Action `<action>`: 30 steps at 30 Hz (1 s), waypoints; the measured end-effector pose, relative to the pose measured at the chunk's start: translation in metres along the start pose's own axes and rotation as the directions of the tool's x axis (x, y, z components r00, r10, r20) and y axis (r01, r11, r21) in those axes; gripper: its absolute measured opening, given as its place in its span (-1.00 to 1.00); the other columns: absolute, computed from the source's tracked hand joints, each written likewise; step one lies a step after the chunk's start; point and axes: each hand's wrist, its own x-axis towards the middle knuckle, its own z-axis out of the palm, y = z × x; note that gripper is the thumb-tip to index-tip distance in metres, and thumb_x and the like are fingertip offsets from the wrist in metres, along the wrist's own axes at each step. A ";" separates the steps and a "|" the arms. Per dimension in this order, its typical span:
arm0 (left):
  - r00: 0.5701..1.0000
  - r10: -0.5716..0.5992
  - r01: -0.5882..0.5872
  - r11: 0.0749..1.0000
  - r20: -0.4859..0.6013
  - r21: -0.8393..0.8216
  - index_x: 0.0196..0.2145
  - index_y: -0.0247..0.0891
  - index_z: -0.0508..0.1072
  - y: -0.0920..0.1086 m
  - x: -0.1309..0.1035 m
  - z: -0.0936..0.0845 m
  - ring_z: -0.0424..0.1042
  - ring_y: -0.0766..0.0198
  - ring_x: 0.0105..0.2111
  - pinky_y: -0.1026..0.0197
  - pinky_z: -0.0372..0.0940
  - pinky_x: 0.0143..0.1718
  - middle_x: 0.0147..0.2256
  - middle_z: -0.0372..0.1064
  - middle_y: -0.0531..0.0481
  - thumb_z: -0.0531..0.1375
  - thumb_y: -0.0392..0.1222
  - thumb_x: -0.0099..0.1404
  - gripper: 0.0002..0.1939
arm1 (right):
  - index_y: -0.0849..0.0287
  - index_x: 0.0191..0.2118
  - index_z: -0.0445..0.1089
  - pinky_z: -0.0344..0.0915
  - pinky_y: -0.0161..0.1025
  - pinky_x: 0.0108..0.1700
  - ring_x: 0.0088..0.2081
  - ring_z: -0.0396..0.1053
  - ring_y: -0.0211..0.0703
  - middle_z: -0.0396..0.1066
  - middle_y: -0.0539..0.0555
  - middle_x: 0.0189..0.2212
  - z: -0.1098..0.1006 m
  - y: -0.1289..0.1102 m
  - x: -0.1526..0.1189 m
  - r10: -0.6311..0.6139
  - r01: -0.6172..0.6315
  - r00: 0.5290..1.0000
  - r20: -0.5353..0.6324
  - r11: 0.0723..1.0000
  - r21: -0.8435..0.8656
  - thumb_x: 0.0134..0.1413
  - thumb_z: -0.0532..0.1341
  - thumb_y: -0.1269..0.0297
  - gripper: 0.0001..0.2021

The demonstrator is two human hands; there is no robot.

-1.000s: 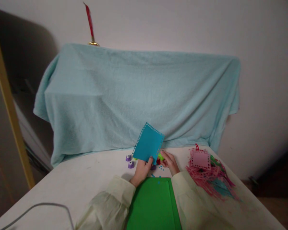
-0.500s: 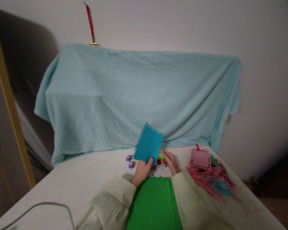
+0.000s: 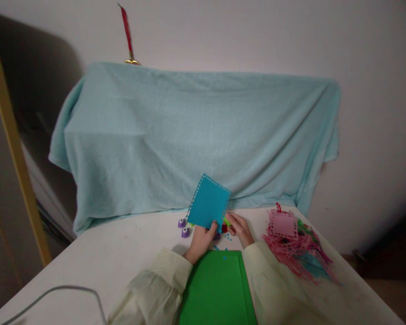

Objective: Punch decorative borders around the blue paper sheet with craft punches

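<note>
I watched the left hand (image 3: pixel 203 237) pinch a blue sheet (image 3: pixel 209 201) by its lower right corner, thumb pressed on the front, the other fingers hidden behind. The sheet stood tilted above the counter (image 3: pixel 122 253), small holes lining its left and top edges. Just beside its right edge, I saw the right hand (image 3: pixel 238 228) with its fingers closed around a bright green piece (image 3: pixel 227 221), mostly covered. Blue bits (image 3: pixel 228 236) lay scattered below, one of them on the green sheets (image 3: pixel 214 289) between the forearms. Two purple pieces (image 3: pixel 185 232) with eyes sat left of the blue sheet. Well to the right, I could make out a punched pink card (image 3: pixel 283 225) on a heap of shredded strips (image 3: pixel 291 253)
</note>
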 end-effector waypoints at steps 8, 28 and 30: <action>0.999 0.022 -0.022 1.000 -0.033 -0.018 -0.28 -0.32 0.44 0.001 0.000 0.000 0.37 0.20 -0.34 0.19 0.21 -0.16 -0.35 0.45 -0.05 0.06 -0.01 0.25 -0.68 | 0.16 -0.52 0.22 -0.16 -0.30 -0.57 -0.65 -0.02 -0.34 0.09 -0.12 -0.70 0.000 -0.001 -0.001 -0.012 0.012 1.000 0.002 1.000 0.017 0.07 0.15 -0.04 -0.64; 0.997 0.058 -0.051 0.985 0.043 -0.163 -0.27 -0.33 0.40 0.016 -0.001 -0.005 0.34 0.20 -0.24 0.19 0.18 -0.10 -0.31 0.42 -0.06 0.00 0.04 0.31 -0.63 | 0.19 -0.35 0.33 -0.08 -0.35 -0.59 -0.61 0.05 -0.35 0.13 -0.12 -0.64 0.005 0.013 0.002 0.001 -0.001 0.990 0.142 1.000 0.003 -0.06 0.27 -0.02 -0.66; 0.994 0.101 -0.092 0.978 0.042 -0.186 -0.29 -0.33 0.39 0.023 -0.002 -0.006 0.34 0.20 -0.21 0.19 0.16 -0.06 -0.32 0.41 -0.04 -0.01 0.03 0.32 -0.64 | 0.19 -0.32 0.34 -0.06 -0.35 -0.58 -0.59 0.07 -0.34 0.15 -0.11 -0.62 0.007 0.011 0.000 -0.025 0.023 0.991 0.134 1.000 0.014 -0.07 0.28 -0.01 -0.66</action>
